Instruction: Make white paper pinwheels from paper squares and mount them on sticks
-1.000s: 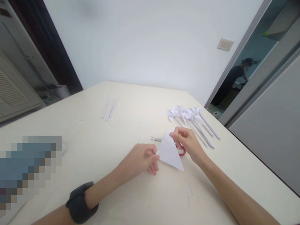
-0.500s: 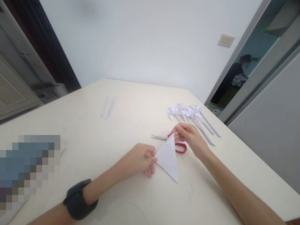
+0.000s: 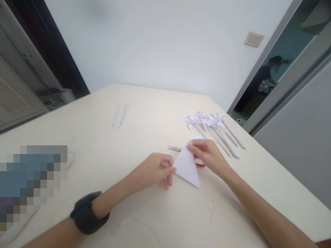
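Nearest the camera, both forearms reach in over the cream surface point(image 3: 108, 151); a black wristband point(image 3: 89, 213) sits on the left wrist. A few thin scraps point(image 3: 212, 210) lie on the surface btwn the arms, just inside the right forearm.

Left hand point(image 3: 155, 170) is curled, thumb & forefinger pinching the left corner of a white paper triangle point(image 3: 187, 167). Right hand point(image 3: 209, 155) pinches the triangle's top corner w/ thumb & fingertips, other fingers loosely bent. The paper is held up btwn the two hands, just above the surface, its lower point aimed down toward the camera.

Directly behind the paper & under the right hand lie scissors point(image 3: 177, 148): metal blades stick out to the left, a bit of red handle shows below the right hand's fingers; rest hidden.

Left edge of view: a pixelated blue-grey patch point(image 3: 33, 179), contents not readable.

Farther back, right of centre: a row of white paper pinwheels point(image 3: 207, 121) on paper sticks, lying flat, heads together, sticks fanning toward the right edge. Farther left: three thin white paper sticks point(image 3: 121, 114) side by side, well apart from the hands.

Beyond: white wall w/ a switch plate point(image 3: 254, 39); a person point(image 3: 261, 82) shows in the doorway at right.
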Demonstrator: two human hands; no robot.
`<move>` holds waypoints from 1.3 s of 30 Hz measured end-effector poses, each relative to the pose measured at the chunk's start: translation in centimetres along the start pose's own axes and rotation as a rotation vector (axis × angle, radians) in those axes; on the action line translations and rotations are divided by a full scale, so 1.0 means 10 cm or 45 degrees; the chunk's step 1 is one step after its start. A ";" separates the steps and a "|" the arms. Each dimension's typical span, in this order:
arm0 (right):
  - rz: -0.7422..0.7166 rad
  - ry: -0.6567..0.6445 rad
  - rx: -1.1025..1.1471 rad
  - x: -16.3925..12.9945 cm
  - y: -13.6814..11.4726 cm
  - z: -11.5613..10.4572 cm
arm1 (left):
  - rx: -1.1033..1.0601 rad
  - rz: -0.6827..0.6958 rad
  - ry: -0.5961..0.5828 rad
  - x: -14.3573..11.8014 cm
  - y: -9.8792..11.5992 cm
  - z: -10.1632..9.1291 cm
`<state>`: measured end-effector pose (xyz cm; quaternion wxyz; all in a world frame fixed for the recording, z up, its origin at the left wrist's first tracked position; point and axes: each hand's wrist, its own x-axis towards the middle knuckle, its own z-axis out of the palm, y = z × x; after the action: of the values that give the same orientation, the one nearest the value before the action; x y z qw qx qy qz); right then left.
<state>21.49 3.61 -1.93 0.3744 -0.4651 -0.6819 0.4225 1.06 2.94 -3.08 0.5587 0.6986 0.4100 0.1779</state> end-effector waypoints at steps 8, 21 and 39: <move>-0.006 -0.115 -0.015 -0.05 -0.09 0.07 | 0.325 0.150 -0.102 -0.10 0.06 0.02; -0.131 0.052 -0.230 -0.11 -0.17 0.13 | 0.016 0.126 0.079 -0.01 -0.02 0.02; -0.133 0.008 -0.466 0.03 -0.06 -0.17 | -0.168 0.542 1.139 -0.06 0.09 -0.18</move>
<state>22.74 4.11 -0.79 0.3070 -0.4907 -0.7695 0.2699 -0.21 3.54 -1.53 0.3225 0.5851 0.4456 0.5959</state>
